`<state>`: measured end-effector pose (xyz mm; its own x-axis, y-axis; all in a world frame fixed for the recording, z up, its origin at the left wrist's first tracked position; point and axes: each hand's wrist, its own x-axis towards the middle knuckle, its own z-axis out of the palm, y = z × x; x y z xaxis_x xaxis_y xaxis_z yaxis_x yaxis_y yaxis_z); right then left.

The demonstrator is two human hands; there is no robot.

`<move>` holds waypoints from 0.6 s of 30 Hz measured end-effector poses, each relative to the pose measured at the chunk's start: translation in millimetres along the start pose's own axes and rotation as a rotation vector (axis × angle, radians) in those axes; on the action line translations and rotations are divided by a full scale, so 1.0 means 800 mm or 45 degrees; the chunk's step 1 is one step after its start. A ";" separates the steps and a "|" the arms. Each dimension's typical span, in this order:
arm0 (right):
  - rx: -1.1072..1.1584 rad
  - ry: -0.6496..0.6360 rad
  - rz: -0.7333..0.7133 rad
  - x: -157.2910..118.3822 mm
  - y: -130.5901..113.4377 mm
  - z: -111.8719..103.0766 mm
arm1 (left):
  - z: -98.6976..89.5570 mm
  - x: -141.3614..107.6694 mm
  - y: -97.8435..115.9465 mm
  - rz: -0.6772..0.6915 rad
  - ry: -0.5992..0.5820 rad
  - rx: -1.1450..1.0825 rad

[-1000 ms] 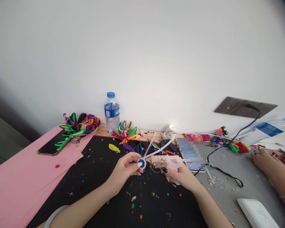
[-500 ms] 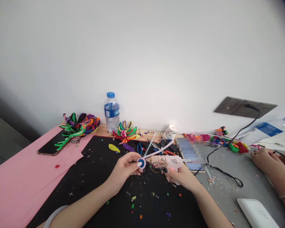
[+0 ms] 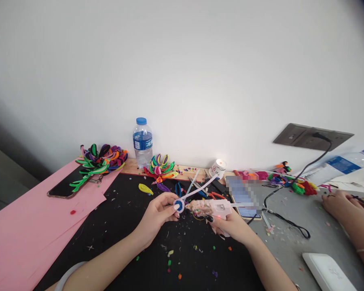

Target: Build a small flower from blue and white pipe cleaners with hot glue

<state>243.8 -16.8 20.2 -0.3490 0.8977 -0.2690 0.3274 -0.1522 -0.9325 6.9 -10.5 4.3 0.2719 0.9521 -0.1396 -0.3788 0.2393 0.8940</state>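
Note:
Between the thumb and fingers of my left hand (image 3: 162, 212) is a coiled pipe cleaner (image 3: 179, 205), blue in the middle with a pale lilac outer ring. Its loose lilac end sticks out up and to the right. My right hand (image 3: 227, 226) grips a hot glue gun (image 3: 210, 208), white with a crusted front, a small red light and a glue stick out of its back. The gun's nozzle points left, close beside the coil; whether they touch I cannot tell. Beyond my hands lie pliers with orange-red handles (image 3: 216, 195) and a yellow pipe cleaner loop (image 3: 146, 189).
A water bottle (image 3: 143, 143), a paper cup (image 3: 217, 169) and pipe cleaner bundles (image 3: 103, 159) stand along the wall. A phone (image 3: 68, 182) rests on pink sheets (image 3: 33, 226); another phone (image 3: 244, 198) lies right. A black cable (image 3: 286, 218) runs to the socket. Another person's hand (image 3: 344, 208) works far right.
The coil has shifted slightly left and up, turning a little, so its loose end dips lower. The gap to the nozzle looks slightly wider. The other person's hand moved a little.

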 end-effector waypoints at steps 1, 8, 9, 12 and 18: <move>0.004 0.002 0.005 0.000 0.000 0.000 | 0.000 0.000 0.000 -0.002 0.002 -0.004; 0.034 -0.011 0.016 0.000 0.006 0.001 | 0.001 0.000 0.002 -0.014 0.002 -0.024; 0.037 -0.018 0.011 0.001 0.007 0.000 | 0.001 0.000 0.002 -0.016 0.001 -0.024; 0.032 -0.024 0.005 0.001 0.006 0.000 | 0.000 0.001 0.001 -0.010 -0.003 -0.025; 0.004 0.009 0.004 0.000 0.002 0.000 | -0.001 0.000 0.000 -0.010 -0.015 -0.010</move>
<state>244.0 -17.0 18.6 -0.3420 0.8999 -0.2706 0.3261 -0.1564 -0.9323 6.4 -10.1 4.3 0.2852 0.9479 -0.1420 -0.3832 0.2486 0.8896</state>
